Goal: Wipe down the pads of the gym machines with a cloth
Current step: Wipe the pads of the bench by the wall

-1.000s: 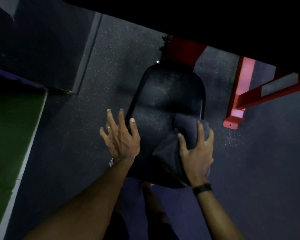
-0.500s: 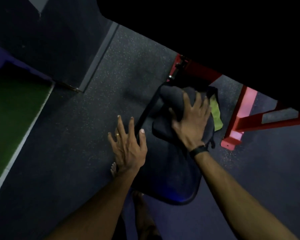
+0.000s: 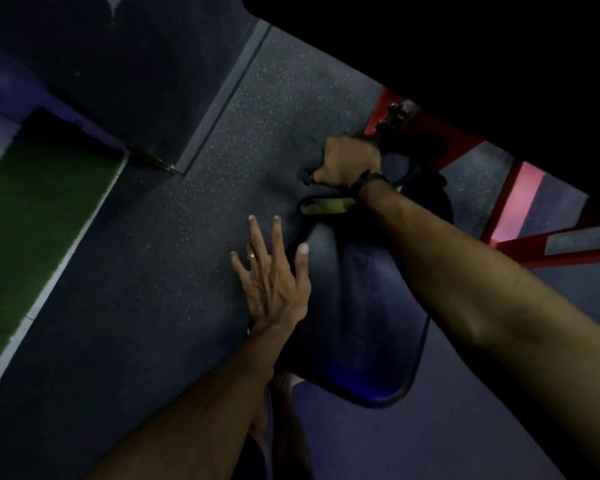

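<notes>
A black seat pad (image 3: 364,327) of a red-framed gym machine lies below me in dim light. My right hand (image 3: 350,161) is closed on a dark cloth with a yellow-green side (image 3: 326,206) at the pad's far left end, near the red frame. The cloth hangs partly under my wrist. My left hand (image 3: 274,275) rests flat with fingers spread on the pad's left edge, holding nothing.
The red machine frame (image 3: 513,202) stands to the right and behind the pad. Speckled dark rubber floor (image 3: 194,216) surrounds it. A green turf strip (image 3: 28,216) with a white border runs along the left. A dark mass overhead blocks the top right.
My right hand has swept the cloth from the pad's near right corner up to its far left end. My left hand has stayed on the left edge.
</notes>
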